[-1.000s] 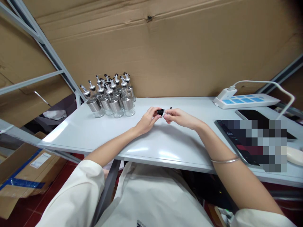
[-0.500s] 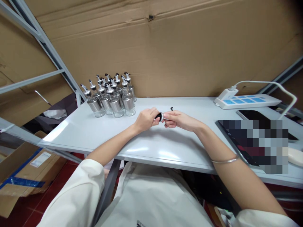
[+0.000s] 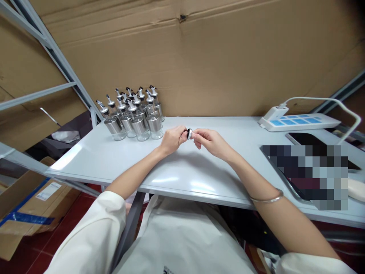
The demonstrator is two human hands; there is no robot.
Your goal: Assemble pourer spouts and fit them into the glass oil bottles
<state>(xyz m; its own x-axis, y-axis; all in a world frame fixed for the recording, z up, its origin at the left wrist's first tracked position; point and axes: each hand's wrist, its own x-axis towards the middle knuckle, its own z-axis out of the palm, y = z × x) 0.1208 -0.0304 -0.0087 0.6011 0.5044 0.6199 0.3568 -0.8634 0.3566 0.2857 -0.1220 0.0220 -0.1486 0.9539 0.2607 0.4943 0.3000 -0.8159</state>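
Above the middle of the white table, both hands meet at a pourer spout (image 3: 189,134) with a silver collar and a black part. My left hand (image 3: 173,140) is closed around its black end, hiding much of it. My right hand (image 3: 210,142) pinches the other end, its fingers covering the spout tip. To the left stand several glass oil bottles (image 3: 140,127) with steel sleeves, fitted with similar silver and black pourers.
A white power strip (image 3: 306,121) with a plugged charger (image 3: 275,114) lies at the back right. A dark tablet (image 3: 281,173) and a phone (image 3: 313,142) rest in front of it. A cardboard wall (image 3: 216,68) rises behind the table (image 3: 119,163). An open carton (image 3: 42,205) stands at lower left.
Both hands have moved slightly left and up with the pourer. My right hand has turned, and the black spout tip that stuck up beyond it is now mostly hidden.
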